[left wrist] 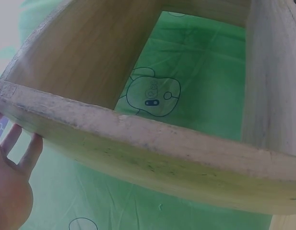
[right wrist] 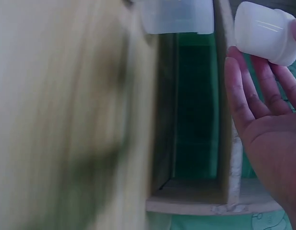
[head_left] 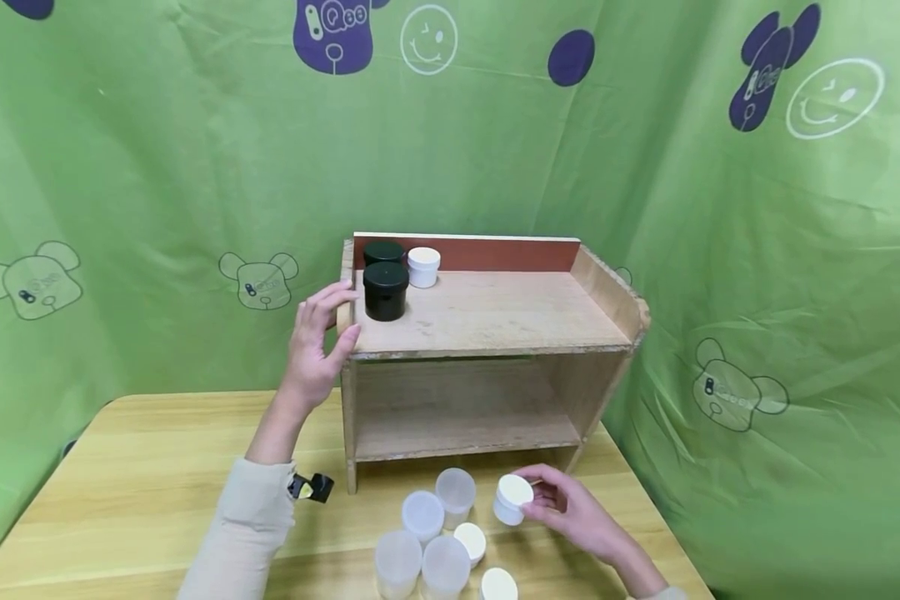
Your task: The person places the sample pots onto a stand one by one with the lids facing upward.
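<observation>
The right hand [head_left: 577, 512] is pinching a small white lidded jar [head_left: 512, 498] at its fingertips, tipped on its side just above the bench [head_left: 120, 483], so a pick-up seems to be under way; the next move likely calls for lifting it clear of the frosted jars [head_left: 427, 542] clustered beside it. The left hand [head_left: 317, 346], fingers relaxed, is resting against the left end of the wooden shelf [head_left: 495, 317], near the black jar [head_left: 385, 290] on top.

Left hand [head_left: 317, 342] open; right hand [head_left: 570, 510] pinching.
</observation>
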{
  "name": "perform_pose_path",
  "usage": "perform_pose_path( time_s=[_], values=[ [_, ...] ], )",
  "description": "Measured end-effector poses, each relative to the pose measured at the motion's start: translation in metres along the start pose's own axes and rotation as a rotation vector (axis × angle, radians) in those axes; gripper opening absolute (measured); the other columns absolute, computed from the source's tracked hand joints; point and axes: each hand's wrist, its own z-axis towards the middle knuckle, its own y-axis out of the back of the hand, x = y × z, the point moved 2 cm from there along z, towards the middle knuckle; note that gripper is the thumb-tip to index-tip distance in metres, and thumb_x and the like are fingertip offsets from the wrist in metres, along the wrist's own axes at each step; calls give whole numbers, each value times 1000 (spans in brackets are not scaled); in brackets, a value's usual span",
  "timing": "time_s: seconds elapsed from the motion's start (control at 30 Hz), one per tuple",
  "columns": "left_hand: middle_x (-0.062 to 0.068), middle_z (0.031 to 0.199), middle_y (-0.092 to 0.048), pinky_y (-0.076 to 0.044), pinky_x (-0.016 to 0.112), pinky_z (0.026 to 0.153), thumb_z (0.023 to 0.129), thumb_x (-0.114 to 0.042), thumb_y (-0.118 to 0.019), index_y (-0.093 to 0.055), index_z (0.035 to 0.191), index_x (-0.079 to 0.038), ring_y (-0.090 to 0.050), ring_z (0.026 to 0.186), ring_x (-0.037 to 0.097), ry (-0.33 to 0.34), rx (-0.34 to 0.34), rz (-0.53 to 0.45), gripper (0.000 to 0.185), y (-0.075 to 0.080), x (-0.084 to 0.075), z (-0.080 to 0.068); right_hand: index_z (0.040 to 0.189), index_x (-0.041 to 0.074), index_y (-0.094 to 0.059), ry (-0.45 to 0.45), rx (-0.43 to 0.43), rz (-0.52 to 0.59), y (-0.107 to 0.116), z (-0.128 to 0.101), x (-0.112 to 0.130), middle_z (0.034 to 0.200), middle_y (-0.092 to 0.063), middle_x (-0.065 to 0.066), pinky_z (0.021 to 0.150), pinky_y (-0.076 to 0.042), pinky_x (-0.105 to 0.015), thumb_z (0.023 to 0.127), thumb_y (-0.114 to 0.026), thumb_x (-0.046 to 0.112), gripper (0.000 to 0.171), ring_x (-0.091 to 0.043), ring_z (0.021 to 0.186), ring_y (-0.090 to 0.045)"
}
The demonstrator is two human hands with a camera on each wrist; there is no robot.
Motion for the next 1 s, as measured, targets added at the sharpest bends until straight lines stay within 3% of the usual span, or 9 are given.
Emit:
perform_pose_path(
  time_s=[0.33,0.63,1.0],
  values=[
    [5,155,-49,-42,46,101,96,-27,-58,-57,138,-10,-45,125,25,2,1,0,46,1,2,0,134,-2,-58,120,-24,2,9,12,26,119,-70,-2,92,-57,-26,96,-64,-3,38,-9,103,-69],
    [5,155,-49,-41,45,101,96,-27,-58,-57,138,-7,-44,124,24,8,10,-9,47,0,1,-1,132,-4,-60,246,-45,-37,15,26,64,119,-71,-3,91,-57,-25,92,-66,-9,41,-10,104,-68],
    [6,155,-50,-39,45,102,95,-27,-58,-57,138,-9,-45,125,25,-11,-3,-6,46,-1,1,0,131,4,-63,262,-77,-113,30,50,130,120,-71,0,90,-58,-27,89,-70,-8,44,-11,106,-69]
  ],
)
